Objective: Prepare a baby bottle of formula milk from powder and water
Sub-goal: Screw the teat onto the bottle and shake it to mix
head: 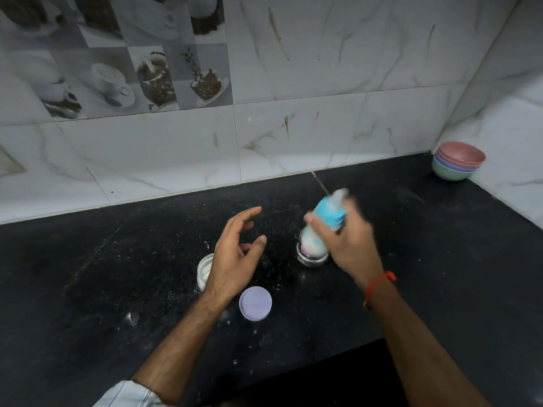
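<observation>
Above the black counter (411, 230), the right hand (349, 245) is gripping the blurred baby bottle (320, 230) — fingers curled round its blue collar, over a steel cup (311, 258). Left hand (235, 254) is hovering, fingers spread, holding nothing — covering part of the open powder jar (204, 271), with the lid (255, 303) lying just beside its wrist.

Bottle (326, 221) blurred; jar (204, 270) half-hidden

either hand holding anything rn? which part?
Right hand grips the baby bottle around its blue collar, near the top; the picture is motion-blurred there. Left hand is open and holds nothing.
</observation>
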`<state>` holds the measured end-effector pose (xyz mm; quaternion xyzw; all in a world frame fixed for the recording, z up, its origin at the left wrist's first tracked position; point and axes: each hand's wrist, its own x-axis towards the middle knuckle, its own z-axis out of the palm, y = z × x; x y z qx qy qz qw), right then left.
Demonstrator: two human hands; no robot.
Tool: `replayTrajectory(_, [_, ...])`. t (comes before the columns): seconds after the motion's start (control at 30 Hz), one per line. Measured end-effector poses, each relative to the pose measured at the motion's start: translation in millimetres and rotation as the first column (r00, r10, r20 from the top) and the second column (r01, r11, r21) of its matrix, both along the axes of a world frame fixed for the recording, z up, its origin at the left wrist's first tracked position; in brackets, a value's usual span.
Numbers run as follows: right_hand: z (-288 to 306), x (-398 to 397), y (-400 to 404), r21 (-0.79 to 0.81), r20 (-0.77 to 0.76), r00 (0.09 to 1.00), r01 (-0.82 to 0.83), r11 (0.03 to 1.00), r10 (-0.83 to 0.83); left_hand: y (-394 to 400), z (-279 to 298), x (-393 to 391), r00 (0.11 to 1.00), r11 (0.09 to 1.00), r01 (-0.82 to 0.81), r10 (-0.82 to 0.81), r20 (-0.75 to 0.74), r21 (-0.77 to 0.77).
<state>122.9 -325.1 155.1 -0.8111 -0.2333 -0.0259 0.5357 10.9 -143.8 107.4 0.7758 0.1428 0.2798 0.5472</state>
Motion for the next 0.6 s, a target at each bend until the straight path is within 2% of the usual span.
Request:
replayTrajectory(0.03, [-11,2,0,-0.148,-0.089,0.996,-0.041,0.988,0.028,-1,0,0,1.0,1.0,0.007,-0.007,-0.002,0.007])
replayTrajectory(0.07, [-18,2,-1,-0.183,-0.131,0.991,-0.051,0.982,0.027,-1,1,0,1.0,1.0,0.013,-0.013,0.001,0.016])
replayTrajectory(0.1, [-15,2,-2,-0.134,-0.13,0.991,-0.033,0.99,0.015,-1,2,0,1.0,1.0,0.011,-0.011,0.005,0.028])
replayTrajectory(0.17, [1,-5,-4,0.112,-0.054,0.998,0.04,0.993,-0.034,1,0,-1,1.0,1.0,0.002,-0.002,-0.003,0.029])
replayTrajectory(0.23, [21,-12,-6,0.421,0.08,0.992,0.058,0.905,-0.101,1,-2,-1,1.0,1.0,-0.007,0.007,-0.005,0.015])
replayTrajectory(0.27, [22,-12,-6,0.475,0.139,0.98,0.057,0.878,-0.14,0,-2,-1,1.0,1.0,-0.007,0.007,-0.004,0.011])
replayTrajectory(0.3, [17,-9,-5,0.433,0.155,0.974,0.081,0.898,-0.163,-1,-1,-1,1.0,1.0,-0.003,0.003,0.0,0.007])
replayTrajectory(0.33, [10,-5,-3,0.298,0.112,0.983,0.104,0.949,-0.143,-3,0,0,1.0,1.0,0.004,-0.003,0.004,-0.002])
replayTrajectory(0.37, [2,-3,-2,0.117,0.019,0.994,0.102,0.988,-0.105,-5,1,0,1.0,1.0,0.009,-0.009,0.007,-0.007])
replayTrajectory(0.4, [-5,-1,-4,0.016,-0.063,0.993,0.099,0.995,-0.098,-6,2,-1,1.0,1.0,0.018,-0.018,0.006,-0.004])
replayTrajectory(0.43, [-8,1,-7,0.025,-0.076,0.991,0.114,0.993,-0.112,-6,2,-1,1.0,1.0,0.023,-0.023,0.009,0.005])
replayTrajectory(0.5, [3,0,-10,0.246,-0.028,0.989,0.145,0.958,-0.142,-4,3,-2,1.0,1.0,0.015,-0.016,0.013,0.017])
replayTrajectory(0.57, [19,-7,-12,0.508,0.059,0.982,0.124,0.852,-0.178,-2,2,-2,1.0,1.0,0.002,-0.003,0.013,0.007])
replayTrajectory(0.6, [16,-7,-11,0.523,0.107,0.973,0.121,0.843,-0.205,-1,2,-1,1.0,1.0,-0.001,0.001,0.013,0.006])
